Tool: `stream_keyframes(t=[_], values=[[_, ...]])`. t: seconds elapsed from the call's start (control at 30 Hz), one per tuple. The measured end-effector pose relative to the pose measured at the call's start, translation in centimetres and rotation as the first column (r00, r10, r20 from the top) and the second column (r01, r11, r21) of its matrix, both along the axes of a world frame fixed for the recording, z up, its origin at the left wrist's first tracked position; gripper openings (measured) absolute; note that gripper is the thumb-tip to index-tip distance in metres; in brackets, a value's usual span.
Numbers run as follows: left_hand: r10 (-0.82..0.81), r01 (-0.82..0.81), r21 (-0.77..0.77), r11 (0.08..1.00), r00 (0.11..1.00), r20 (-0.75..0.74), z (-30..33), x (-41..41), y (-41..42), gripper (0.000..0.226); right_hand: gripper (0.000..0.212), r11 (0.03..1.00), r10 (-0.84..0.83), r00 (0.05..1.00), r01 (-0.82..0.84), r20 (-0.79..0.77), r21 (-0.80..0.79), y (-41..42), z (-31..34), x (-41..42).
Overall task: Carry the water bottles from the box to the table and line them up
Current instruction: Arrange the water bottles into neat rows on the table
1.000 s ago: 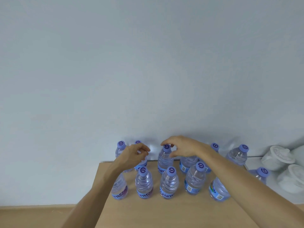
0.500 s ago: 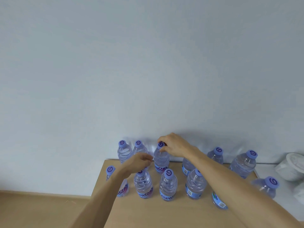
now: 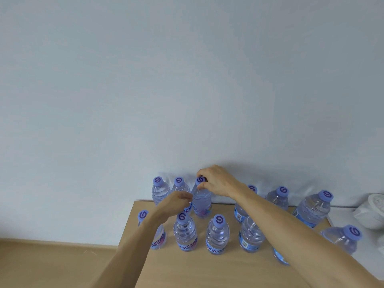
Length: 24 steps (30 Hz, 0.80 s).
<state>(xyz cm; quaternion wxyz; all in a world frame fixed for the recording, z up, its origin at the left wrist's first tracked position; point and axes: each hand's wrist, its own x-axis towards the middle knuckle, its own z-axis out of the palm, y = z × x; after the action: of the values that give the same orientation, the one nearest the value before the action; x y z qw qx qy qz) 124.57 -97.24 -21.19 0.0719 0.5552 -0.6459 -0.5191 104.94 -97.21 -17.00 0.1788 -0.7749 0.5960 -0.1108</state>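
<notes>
Pinching the cap of the far-row water bottle [image 3: 201,201], right hand [image 3: 216,181] is risking tipping it into neighbours; left hand [image 3: 176,202] is hovering loosely curled, gripping nothing.

Clear plastic water bottles with purple swirl-marked caps and blue labels stand upright in two rows on the light wooden table [image 3: 207,267]. The far-row bottle at twelve o'clock [image 3: 201,201] is pinched at its cap. The near row runs from the nine o'clock bottle [image 3: 154,235] to the three o'clock bottle [image 3: 340,241].
</notes>
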Motion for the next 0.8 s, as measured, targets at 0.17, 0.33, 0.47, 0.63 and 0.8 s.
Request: stream_keyframes(t=[0.17,0.33,0.47,0.63,0.8], values=[[0.004,-0.004,-0.001,1.000,1.000,-0.018,-0.30,-0.01,-0.26,0.035,0.021,0.999,0.023,1.000,-0.024,0.016,0.027,0.26,-0.22,-0.24],[0.007,-0.007,-0.010,1.000,1.000,-0.016,-0.28,0.09,-0.21,0.035,0.024,0.998,0.039,0.999,-0.041,0.037,0.054,0.26,-0.49,-0.42],[0.024,-0.024,-0.004,1.000,0.999,-0.027,-0.16,0.00,-0.04,0.035,0.028,0.998,0.029,0.997,-0.033,0.071,0.051,0.10,-0.75,-0.52],[0.024,-0.024,-0.012,1.000,0.999,-0.027,-0.16,-0.09,0.19,0.036,0.033,0.998,0.002,0.996,-0.008,0.088,0.069,0.02,-0.78,-0.52],[0.023,-0.024,-0.003,1.000,1.000,-0.021,-0.13,-0.07,0.16,0.037,0.032,0.998,0.005,0.997,-0.010,0.079,0.069,0.12,-1.00,-0.64]])
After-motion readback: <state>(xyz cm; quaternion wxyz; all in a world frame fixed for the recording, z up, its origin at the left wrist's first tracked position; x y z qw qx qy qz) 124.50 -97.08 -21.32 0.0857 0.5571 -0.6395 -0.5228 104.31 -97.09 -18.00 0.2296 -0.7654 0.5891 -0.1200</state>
